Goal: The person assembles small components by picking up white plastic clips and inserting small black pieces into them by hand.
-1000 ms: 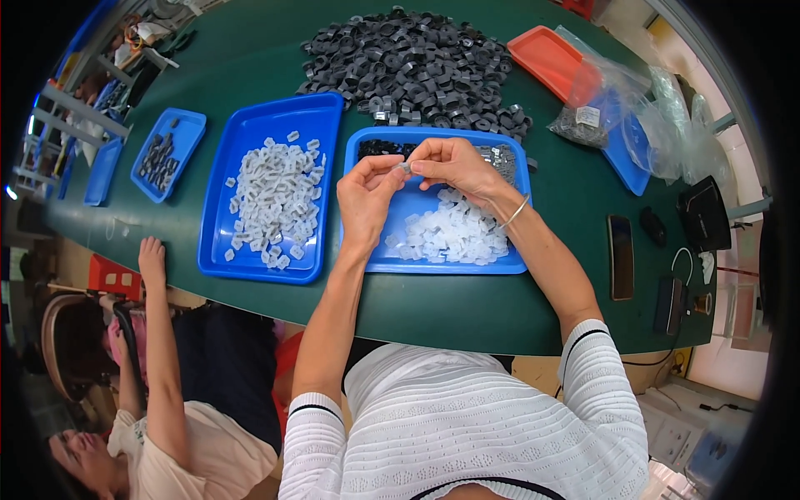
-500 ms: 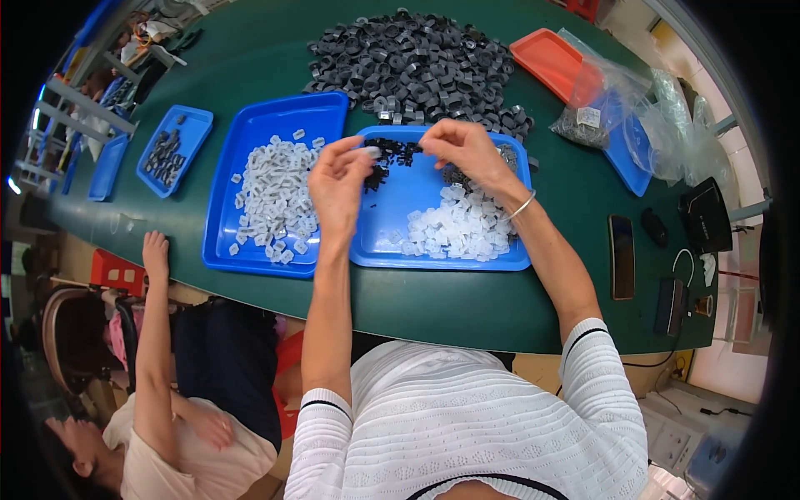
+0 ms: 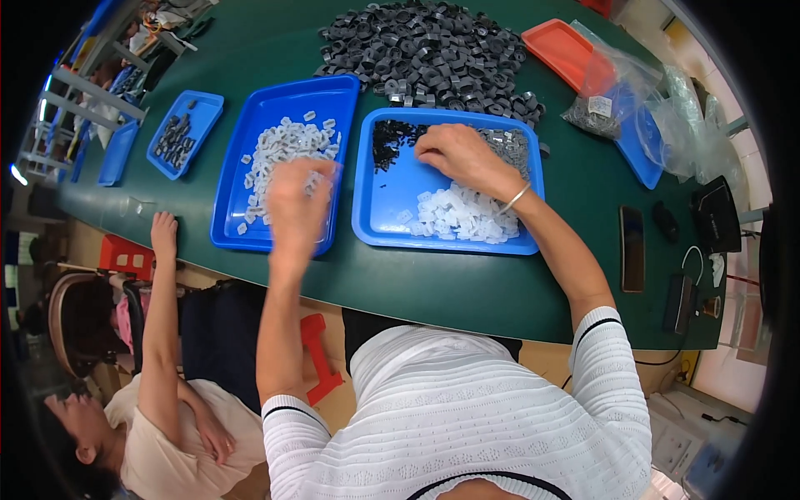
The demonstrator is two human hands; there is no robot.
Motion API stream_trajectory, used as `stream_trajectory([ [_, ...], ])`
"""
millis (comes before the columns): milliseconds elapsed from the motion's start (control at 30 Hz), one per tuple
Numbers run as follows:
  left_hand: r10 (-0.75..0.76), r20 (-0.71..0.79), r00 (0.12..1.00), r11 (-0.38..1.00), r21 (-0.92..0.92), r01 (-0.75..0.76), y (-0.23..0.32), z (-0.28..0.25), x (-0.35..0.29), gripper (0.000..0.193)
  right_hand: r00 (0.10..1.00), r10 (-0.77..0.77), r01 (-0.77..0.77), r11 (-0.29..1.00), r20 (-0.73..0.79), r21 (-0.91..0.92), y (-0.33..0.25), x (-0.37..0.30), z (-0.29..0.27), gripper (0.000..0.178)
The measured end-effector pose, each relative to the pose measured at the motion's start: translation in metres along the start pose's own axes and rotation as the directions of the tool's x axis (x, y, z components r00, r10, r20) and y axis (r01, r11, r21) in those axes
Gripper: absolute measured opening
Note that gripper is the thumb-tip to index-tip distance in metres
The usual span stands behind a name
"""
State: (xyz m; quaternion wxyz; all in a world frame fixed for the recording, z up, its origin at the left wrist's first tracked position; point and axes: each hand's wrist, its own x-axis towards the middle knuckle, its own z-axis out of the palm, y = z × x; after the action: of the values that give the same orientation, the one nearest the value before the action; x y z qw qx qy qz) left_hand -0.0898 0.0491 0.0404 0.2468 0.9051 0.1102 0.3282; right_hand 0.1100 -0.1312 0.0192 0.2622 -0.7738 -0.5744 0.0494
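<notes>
My left hand, blurred by motion, is over the left blue tray, above a heap of small light-grey plastic pieces. Its fingers are smeared, so what they hold does not show. My right hand is over the right blue tray, fingertips pinched together beside a patch of tiny black parts; anything between them is hidden. That tray also has a pile of translucent white pieces below the right wrist and small grey parts at its far right corner.
Beyond the trays is a large pile of dark-grey ring-like parts. An orange tray, plastic bags and a phone are on the right. A smaller blue tray lies left. A seated person's hand rests at the table edge.
My left hand has moved left and nearer, from the right tray's edge to over the light-grey pieces. My right hand stays over the right tray, near the black parts. The view has shifted slightly.
</notes>
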Motion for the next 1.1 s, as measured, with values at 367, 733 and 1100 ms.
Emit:
stream_trajectory([
  [367, 0.087, 0.325, 0.942, 0.991, 0.065, -0.114, 0.036, 0.048, -0.028, 0.008, 0.978, -0.199, 0.200, 0.980, 0.057, -0.014, -0.033, 0.022, 0.051, 0.008],
  [733, -0.340, 0.352, 0.872, 0.706, -0.517, 0.485, 0.032, 0.054, -0.006, 0.017, 0.970, 0.233, -0.203, 0.635, 0.065, 0.745, -0.004, -0.003, -0.009, 0.010],
  [1100, -0.392, 0.455, 0.800, 0.199, -0.807, 0.556, 0.030, 0.100, 0.039, 0.015, 0.947, 0.306, -0.112, 0.598, -0.097, 0.794, 0.010, -0.011, -0.022, 0.011],
])
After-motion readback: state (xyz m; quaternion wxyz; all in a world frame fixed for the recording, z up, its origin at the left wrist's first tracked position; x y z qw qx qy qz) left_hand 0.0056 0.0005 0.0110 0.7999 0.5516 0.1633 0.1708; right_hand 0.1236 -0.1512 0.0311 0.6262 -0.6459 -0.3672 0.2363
